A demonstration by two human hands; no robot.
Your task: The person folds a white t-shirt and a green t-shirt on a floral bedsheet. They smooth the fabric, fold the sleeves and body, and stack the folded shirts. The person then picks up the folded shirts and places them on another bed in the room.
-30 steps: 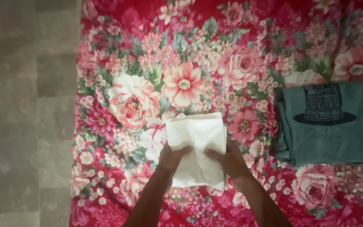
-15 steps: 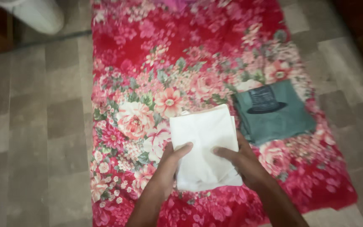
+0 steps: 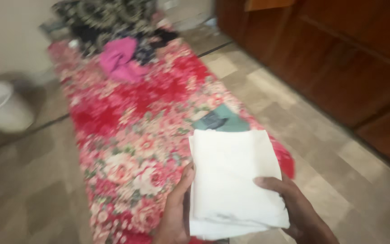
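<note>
A folded white cloth (image 3: 231, 176) is lifted off the red floral sheet (image 3: 127, 135) and held flat in both hands. My left hand (image 3: 177, 212) grips its left edge, thumb along the side. On its right edge my right hand (image 3: 301, 210) holds it, thumb on top. A folded green shirt with a dark print (image 3: 220, 121) lies on the sheet just beyond the cloth, partly hidden by it.
A pile of clothes, pink (image 3: 118, 61) and dark patterned (image 3: 109, 18), lies at the sheet's far end. A white bucket (image 3: 3, 106) stands on the tiled floor at left. Dark wooden doors (image 3: 339, 54) run along the right.
Both hands have raised the white cloth off the sheet and toward the right. The view has swung up, bringing the clothes pile, bucket and wooden doors into sight.
</note>
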